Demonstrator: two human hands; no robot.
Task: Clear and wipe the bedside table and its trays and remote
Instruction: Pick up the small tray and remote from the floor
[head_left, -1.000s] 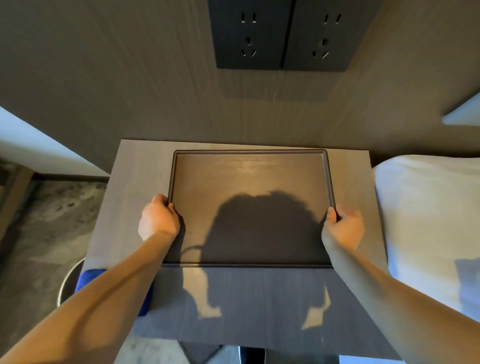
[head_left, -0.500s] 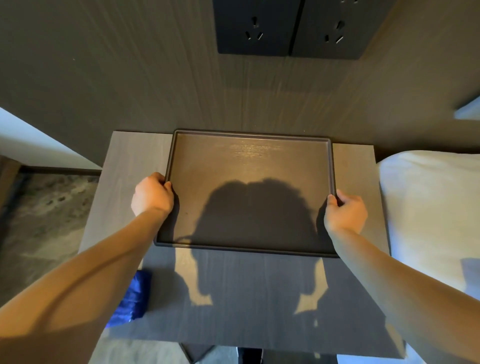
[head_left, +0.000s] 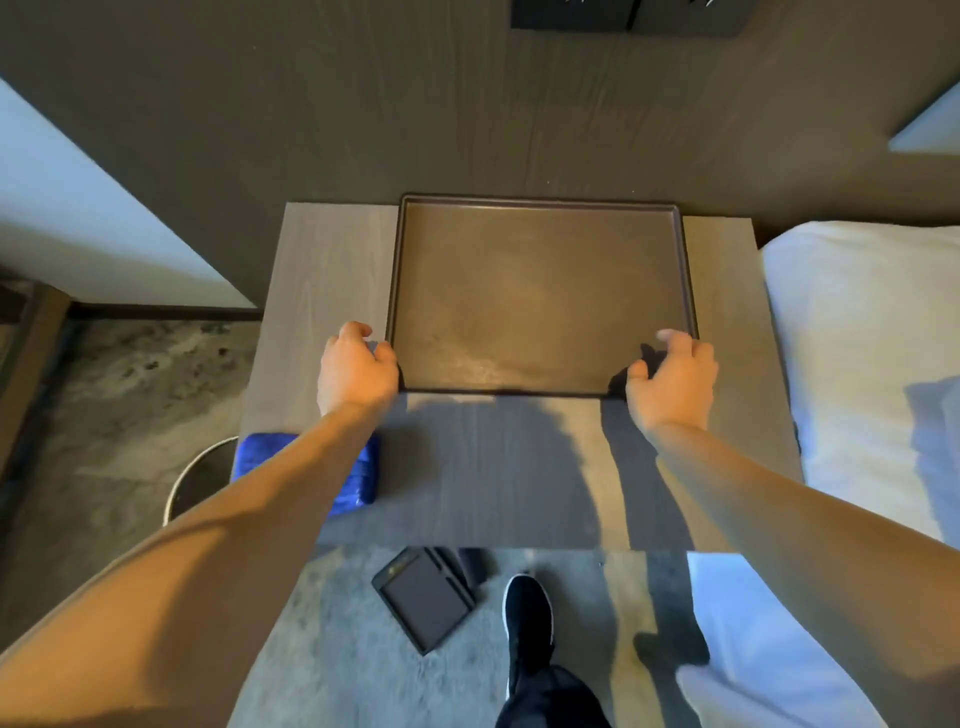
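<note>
A large dark brown tray (head_left: 540, 291) lies flat and empty on the grey wooden bedside table (head_left: 332, 270), its far rim against the wall. My left hand (head_left: 356, 369) sits at the tray's near-left corner, thumb touching the rim, fingers loosely curled on the tabletop. My right hand (head_left: 672, 376) hovers at the near-right corner with fingers spread and nothing in it. A folded blue cloth (head_left: 358, 475) lies at the table's near-left edge, partly hidden under my left forearm. A smaller dark tray (head_left: 423, 600) lies on the floor in front of the table.
A white bed (head_left: 857, 364) borders the table on the right. A round metal bin (head_left: 195, 483) stands on the floor at the left. My black shoe (head_left: 527, 613) is beside the small tray. Black wall sockets (head_left: 623, 15) sit above the table.
The large tray has been slid back against the wall. Both hands have moved from its sides to its near corners and loosened; the right hand has come off the rim.
</note>
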